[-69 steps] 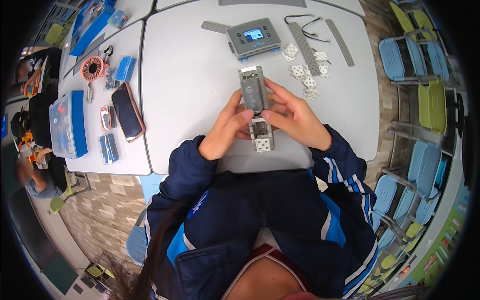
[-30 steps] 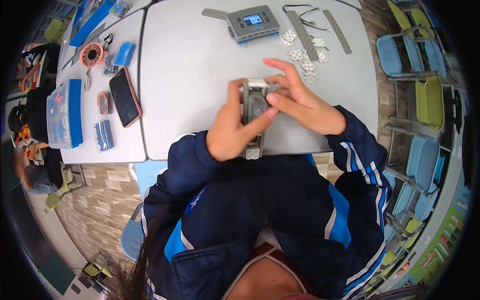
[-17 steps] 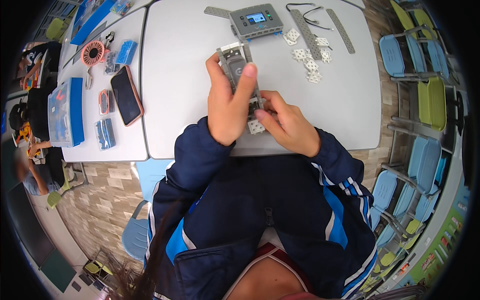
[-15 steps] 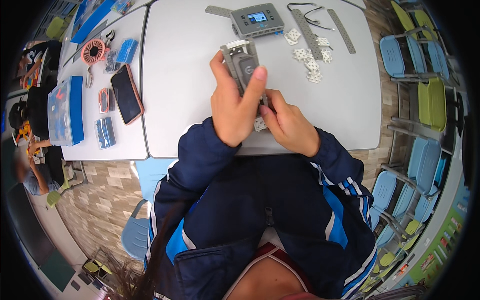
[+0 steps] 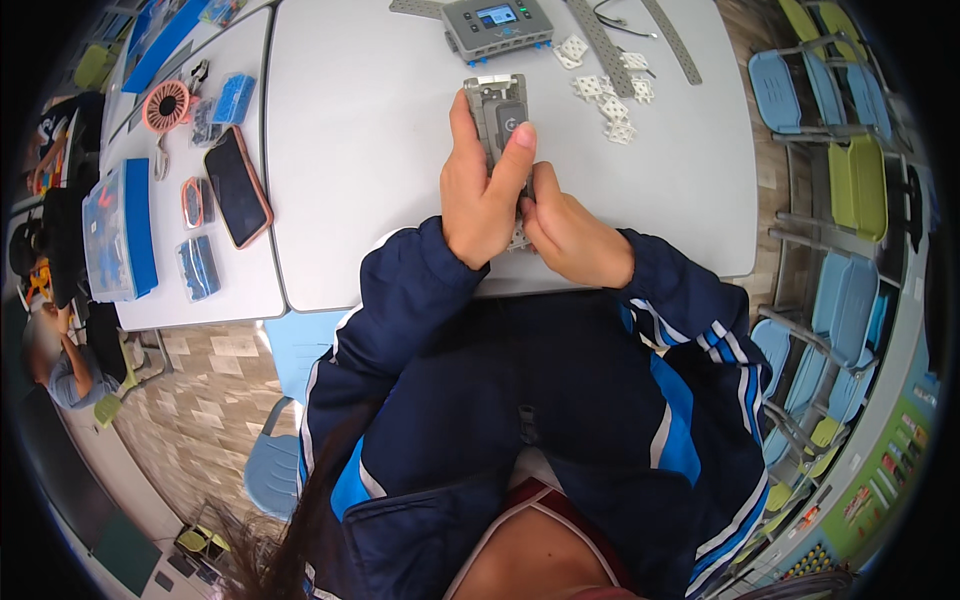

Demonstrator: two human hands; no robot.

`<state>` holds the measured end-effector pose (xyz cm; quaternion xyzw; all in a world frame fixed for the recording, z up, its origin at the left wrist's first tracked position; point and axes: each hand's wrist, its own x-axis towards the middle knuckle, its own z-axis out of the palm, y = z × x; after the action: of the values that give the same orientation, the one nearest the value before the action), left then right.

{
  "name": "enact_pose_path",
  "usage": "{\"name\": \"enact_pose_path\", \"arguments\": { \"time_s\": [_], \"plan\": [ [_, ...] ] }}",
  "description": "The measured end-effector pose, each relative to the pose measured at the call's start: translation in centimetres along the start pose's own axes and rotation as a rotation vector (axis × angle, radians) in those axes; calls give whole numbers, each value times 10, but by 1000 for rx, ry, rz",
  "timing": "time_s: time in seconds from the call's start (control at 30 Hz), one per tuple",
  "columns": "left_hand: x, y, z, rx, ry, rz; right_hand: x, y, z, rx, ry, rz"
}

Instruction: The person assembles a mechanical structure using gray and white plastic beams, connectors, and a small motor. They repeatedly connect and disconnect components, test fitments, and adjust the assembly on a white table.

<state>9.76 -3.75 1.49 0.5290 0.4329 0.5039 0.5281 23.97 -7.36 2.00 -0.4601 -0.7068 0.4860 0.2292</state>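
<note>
My left hand [image 5: 480, 200] is wrapped round a grey plastic assembly [image 5: 509, 103], a long frame with a dark grey block set in it. The thumb lies along the block, the fingers behind the frame. At the assembly's near end, my right hand [image 5: 578, 235] is closed, thumb and fingers pressed together against it. Whatever small part may be between those fingers is hidden. A piece of white perforated connector [image 5: 518, 240] peeks out below the hands. Beyond them on the white table [image 5: 360, 180] lie several white angle connectors [image 5: 612, 105].
A grey controller with a lit screen [image 5: 497, 28] stands at the back. Grey perforated beams [image 5: 670, 40] and black cables [image 5: 628, 24] lie to its right. On the left table are a phone [image 5: 238, 188], a pink fan [image 5: 166, 106] and a blue-lidded box [image 5: 118, 230].
The view has shifted, so the table's things sit higher and further left. The assembly is now more upright in my left hand. My right hand keeps its place at the near end.
</note>
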Motion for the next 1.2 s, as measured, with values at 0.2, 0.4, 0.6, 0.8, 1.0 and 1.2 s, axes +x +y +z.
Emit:
{"name": "enact_pose_path", "arguments": {
  "time_s": [0.2,0.4,0.6,0.8,1.0,1.2],
  "plan": [
    [3,-10,-1,-40,-4,-49,5,5,-2,12,-55,82],
    [3,-19,-1,9,-3,-82,9,17,4,70,-38,60],
    [2,-18,-2,46,-27,-104,11,24,4,124,-75,48],
    [4,-18,-3,7,-41,-125,11,16,-1,113,-112,67],
    [5,-27,-2,-28,-16,-117,12,20,1,229,-147,184],
    [9,-22,-5,-1,-16,-141,20,14,-5,371,-121,265]
  ]
}}
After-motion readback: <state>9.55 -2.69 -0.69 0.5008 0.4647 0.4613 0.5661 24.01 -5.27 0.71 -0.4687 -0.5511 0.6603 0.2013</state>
